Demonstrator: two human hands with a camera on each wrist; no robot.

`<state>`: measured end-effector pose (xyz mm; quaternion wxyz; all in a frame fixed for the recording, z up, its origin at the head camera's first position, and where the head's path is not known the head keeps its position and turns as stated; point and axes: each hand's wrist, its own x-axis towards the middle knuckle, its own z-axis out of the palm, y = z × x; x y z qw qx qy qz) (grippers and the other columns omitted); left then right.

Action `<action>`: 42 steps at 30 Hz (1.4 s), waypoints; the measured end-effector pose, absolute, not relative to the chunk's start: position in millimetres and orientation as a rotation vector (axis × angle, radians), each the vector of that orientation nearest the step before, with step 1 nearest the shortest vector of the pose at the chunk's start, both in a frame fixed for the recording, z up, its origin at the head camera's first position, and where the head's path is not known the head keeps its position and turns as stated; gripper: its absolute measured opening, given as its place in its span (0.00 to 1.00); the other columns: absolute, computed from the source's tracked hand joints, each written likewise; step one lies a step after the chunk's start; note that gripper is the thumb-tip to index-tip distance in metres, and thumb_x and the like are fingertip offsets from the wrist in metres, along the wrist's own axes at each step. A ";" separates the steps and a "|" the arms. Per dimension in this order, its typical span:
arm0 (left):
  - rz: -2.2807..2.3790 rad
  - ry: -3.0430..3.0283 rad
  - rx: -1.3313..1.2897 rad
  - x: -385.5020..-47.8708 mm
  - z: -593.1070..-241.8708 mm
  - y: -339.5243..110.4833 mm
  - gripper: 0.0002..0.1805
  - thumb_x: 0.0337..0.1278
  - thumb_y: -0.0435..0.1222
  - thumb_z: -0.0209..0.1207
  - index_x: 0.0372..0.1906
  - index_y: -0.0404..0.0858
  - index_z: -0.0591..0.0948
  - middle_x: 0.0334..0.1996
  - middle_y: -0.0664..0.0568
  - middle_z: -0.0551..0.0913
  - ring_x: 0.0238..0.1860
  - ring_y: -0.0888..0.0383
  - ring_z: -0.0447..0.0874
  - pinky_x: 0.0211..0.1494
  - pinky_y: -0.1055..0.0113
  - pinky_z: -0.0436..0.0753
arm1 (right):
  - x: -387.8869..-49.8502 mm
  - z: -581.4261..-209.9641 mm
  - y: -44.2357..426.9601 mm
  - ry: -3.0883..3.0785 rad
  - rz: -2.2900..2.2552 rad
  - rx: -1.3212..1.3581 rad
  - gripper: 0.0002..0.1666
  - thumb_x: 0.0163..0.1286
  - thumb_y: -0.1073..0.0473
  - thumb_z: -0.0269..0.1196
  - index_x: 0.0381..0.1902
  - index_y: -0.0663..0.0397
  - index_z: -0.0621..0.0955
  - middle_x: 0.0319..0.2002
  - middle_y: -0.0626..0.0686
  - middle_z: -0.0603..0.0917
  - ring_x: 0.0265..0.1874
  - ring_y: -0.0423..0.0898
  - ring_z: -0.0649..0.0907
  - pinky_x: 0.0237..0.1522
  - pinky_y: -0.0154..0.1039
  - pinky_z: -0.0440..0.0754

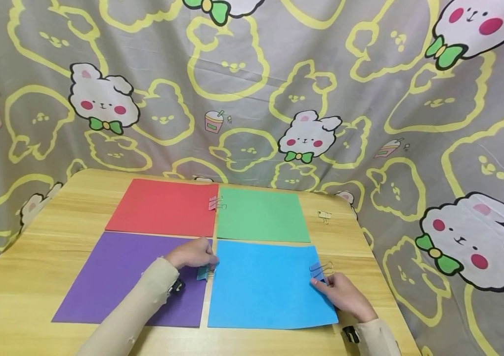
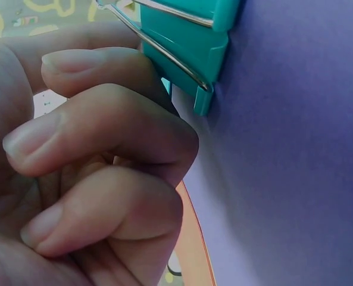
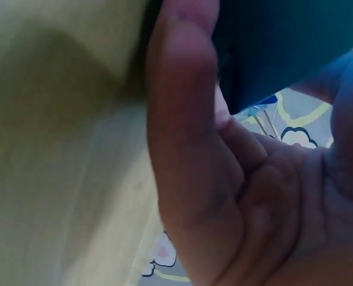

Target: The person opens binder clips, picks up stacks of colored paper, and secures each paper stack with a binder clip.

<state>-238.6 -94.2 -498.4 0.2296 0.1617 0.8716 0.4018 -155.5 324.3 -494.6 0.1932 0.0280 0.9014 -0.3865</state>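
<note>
A blue sheet (image 1: 265, 287) lies at front right in the head view, a blue binder clip (image 1: 316, 271) on its right edge. Just below that clip, my right hand (image 1: 345, 295) pinches the edge, thumb on top and fingers underneath. My left hand (image 1: 191, 253) is at the opposite edge, with thumb and forefinger on the blue sheet's rim. Its other fingers (image 2: 105, 131) curl into the palm. Close by, a teal binder clip (image 2: 182, 47) grips the purple sheet (image 1: 114, 267), wire handles spread. This clip hides my left fingertips in the left wrist view.
Behind lie a red sheet (image 1: 163, 207) with a pink binder clip (image 1: 212, 203) on its right edge, and a green sheet (image 1: 261, 212). A pale yellow binder clip (image 1: 324, 215) rests on the wooden table (image 1: 345, 237). A patterned curtain (image 1: 243, 99) hangs around the table.
</note>
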 end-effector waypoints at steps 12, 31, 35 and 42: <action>1.102 2.394 0.466 -239.5 -497.3 -96.9 0.20 0.66 0.35 0.62 0.16 0.35 0.87 0.09 0.59 0.73 0.14 0.66 0.51 0.19 0.73 0.53 | -159.7 -493.4 327.2 2.609 -0.956 0.002 0.30 0.77 0.43 0.61 0.16 0.47 0.68 0.13 0.43 0.63 0.13 0.40 0.64 0.16 0.32 0.62; 1.054 2.424 0.496 -242.6 -499.1 -96.2 0.20 0.68 0.36 0.62 0.18 0.37 0.88 0.10 0.60 0.72 0.14 0.67 0.54 0.20 0.74 0.56 | -159.0 -484.3 331.0 2.561 -0.952 -0.059 0.30 0.78 0.42 0.60 0.16 0.47 0.71 0.11 0.44 0.70 0.11 0.40 0.65 0.15 0.33 0.61; 1.052 2.424 0.480 -242.2 -498.3 -95.6 0.20 0.68 0.36 0.62 0.18 0.37 0.88 0.09 0.61 0.71 0.14 0.67 0.54 0.20 0.74 0.56 | -158.3 -483.9 332.2 2.554 -0.961 -0.052 0.29 0.78 0.44 0.61 0.17 0.53 0.76 0.12 0.47 0.74 0.12 0.41 0.72 0.15 0.34 0.66; 1.060 2.417 0.467 -241.7 -498.4 -95.7 0.20 0.69 0.36 0.62 0.18 0.37 0.88 0.10 0.61 0.71 0.14 0.66 0.55 0.20 0.73 0.56 | -156.0 -482.5 333.6 2.547 -0.972 -0.021 0.29 0.77 0.45 0.61 0.22 0.60 0.81 0.16 0.54 0.82 0.14 0.45 0.80 0.16 0.37 0.72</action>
